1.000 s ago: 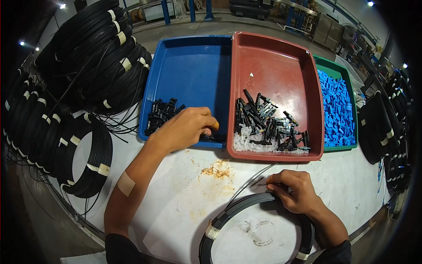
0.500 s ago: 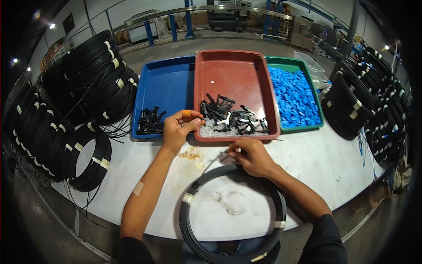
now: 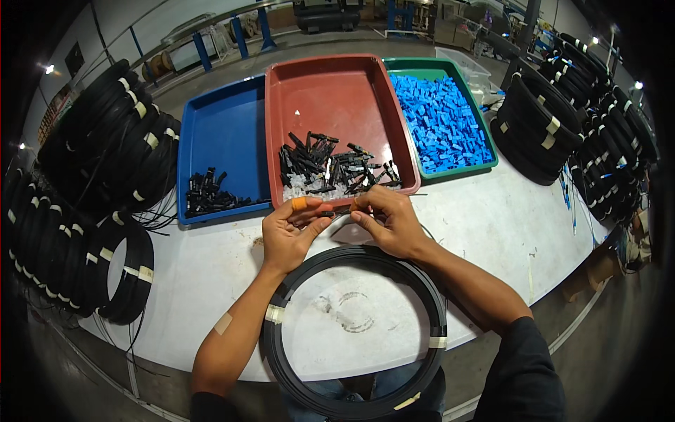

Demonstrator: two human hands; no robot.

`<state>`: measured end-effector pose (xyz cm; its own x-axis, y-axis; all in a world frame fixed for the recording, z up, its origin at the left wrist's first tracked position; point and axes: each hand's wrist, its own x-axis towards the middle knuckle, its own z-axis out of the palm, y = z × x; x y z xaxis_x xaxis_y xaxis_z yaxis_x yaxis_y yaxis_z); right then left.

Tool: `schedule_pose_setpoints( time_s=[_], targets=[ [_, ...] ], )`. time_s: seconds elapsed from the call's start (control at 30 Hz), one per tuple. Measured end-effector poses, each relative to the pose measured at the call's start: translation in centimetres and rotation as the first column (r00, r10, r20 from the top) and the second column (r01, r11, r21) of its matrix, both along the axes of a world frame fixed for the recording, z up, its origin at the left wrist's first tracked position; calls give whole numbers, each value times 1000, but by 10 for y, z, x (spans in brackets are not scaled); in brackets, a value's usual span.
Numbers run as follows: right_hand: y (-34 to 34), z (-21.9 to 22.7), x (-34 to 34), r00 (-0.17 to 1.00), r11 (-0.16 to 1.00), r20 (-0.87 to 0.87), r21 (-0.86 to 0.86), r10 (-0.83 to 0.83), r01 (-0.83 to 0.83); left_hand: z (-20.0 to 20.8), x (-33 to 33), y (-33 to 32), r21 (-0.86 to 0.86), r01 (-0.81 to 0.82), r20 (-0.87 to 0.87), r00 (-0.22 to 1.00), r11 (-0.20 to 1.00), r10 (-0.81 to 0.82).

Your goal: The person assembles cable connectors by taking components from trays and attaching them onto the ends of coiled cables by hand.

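Note:
In front of the red tray [image 3: 281,62], my two hands meet with their fingertips almost touching. My left hand [image 3: 285,243], orange tape round a finger, pinches a small black connector part [image 3: 326,214]. The thin black cable end [image 3: 342,210] is pinched in my right hand [image 3: 392,224] and points at that part. Whether the cable sits inside it I cannot tell. A loose length runs back beneath the right hand to a taped coil of black cable [image 3: 273,341], which lies partly on the white table and overhangs its near edge.
Black connector parts [image 3: 337,169] and small clear pieces [image 3: 299,186] lie in the red tray. The blue tray [image 3: 225,126] holds more black parts; the green tray [image 3: 485,151] holds blue clips [image 3: 443,119]. Stacked cable coils stand left [image 3: 105,141] and right [image 3: 538,130].
My left hand has come down from the red tray's front with the small black part. My right hand has moved up to it with the cable end. The view has shifted slightly.

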<state>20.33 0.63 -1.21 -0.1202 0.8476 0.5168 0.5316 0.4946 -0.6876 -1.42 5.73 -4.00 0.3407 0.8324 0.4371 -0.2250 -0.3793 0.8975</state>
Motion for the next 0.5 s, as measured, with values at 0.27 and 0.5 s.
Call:
schedule_pose_setpoints(
  time_s=[0.27,0.5],
  targets=[
    [1,1,2,999,998,-10,26,52,-52,4,-3,-3,-30,30,-13,999,999,-31],
    [3,1,4,997,997,1,23,75,-75,5,-4,-4,-54,57,-46,997,997,-60]
  ],
)
